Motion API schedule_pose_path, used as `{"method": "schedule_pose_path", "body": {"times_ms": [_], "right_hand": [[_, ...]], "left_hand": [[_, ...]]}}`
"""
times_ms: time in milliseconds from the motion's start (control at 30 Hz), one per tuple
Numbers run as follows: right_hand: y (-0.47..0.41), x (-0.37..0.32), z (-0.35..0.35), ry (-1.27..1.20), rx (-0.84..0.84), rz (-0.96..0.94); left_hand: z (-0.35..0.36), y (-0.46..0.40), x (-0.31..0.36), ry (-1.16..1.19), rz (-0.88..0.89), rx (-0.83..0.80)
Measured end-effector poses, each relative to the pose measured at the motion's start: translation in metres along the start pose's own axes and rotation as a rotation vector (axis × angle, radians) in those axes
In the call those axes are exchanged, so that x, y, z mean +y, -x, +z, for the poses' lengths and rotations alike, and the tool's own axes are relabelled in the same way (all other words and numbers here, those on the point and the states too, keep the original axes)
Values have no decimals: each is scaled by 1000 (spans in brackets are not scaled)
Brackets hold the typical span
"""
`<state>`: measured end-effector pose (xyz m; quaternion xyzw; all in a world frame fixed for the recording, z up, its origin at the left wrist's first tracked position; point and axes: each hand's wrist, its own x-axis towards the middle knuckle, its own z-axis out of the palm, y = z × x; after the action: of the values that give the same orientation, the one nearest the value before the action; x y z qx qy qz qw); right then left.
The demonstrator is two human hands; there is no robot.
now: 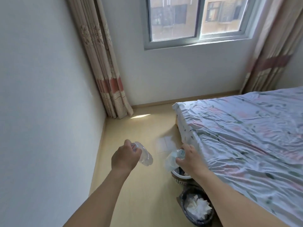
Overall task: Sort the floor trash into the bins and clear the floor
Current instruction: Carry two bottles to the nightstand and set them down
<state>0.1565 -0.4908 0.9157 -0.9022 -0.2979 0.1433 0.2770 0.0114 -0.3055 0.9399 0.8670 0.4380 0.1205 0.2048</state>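
My left hand (125,157) grips a clear plastic bottle (145,155) near its neck, and the bottle's base points right and down above the floor. My right hand (188,158) holds a second clear plastic bottle (172,158) by its white-capped end, hanging just above a white basket bin (177,177). Nearer me stands a dark bin (196,207) lined with a bag and filled with crumpled white tissue. Both bins sit on the floor against the bed's side.
A bed (246,136) with a floral sheet fills the right side. A white wall runs along the left, with curtains (106,71) in the corner and a window above. A flat pale sheet (165,143) lies on the wooden floor by the bed corner.
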Motion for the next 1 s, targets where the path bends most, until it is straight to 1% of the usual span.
{"method": "schedule_pose_path", "body": {"times_ms": [100, 200, 333, 467, 533, 600, 667, 733, 833, 900, 1000], "right_hand": [[-50, 33, -6, 13, 28, 100], [-106, 65, -13, -23, 30, 194], [-175, 103, -16, -31, 23, 280], [-241, 145, 3, -11, -28, 366], [-280, 174, 26, 29, -58, 395], [-319, 208, 62, 74, -95, 414], [-360, 247, 112, 105, -97, 422], [-398, 293, 176, 127, -105, 444], [-434, 353, 263, 176, -148, 460], [-444, 384, 310, 191, -157, 469], [-449, 416, 360, 213, -187, 476]], "left_hand": [[40, -55, 36, 13, 74, -87], [80, -108, 70, 11, 126, -166], [128, -174, 109, -72, 213, -262], [194, -236, 129, -118, 268, -335], [247, -266, 129, -126, 278, -395], [311, -290, 121, -143, 291, -478], [391, -313, 105, -179, 338, -558], [481, -330, 79, -225, 359, -641], [592, -339, 40, -271, 395, -717], [646, -336, 16, -282, 408, -748], [697, -331, -10, -301, 412, -801]]}}
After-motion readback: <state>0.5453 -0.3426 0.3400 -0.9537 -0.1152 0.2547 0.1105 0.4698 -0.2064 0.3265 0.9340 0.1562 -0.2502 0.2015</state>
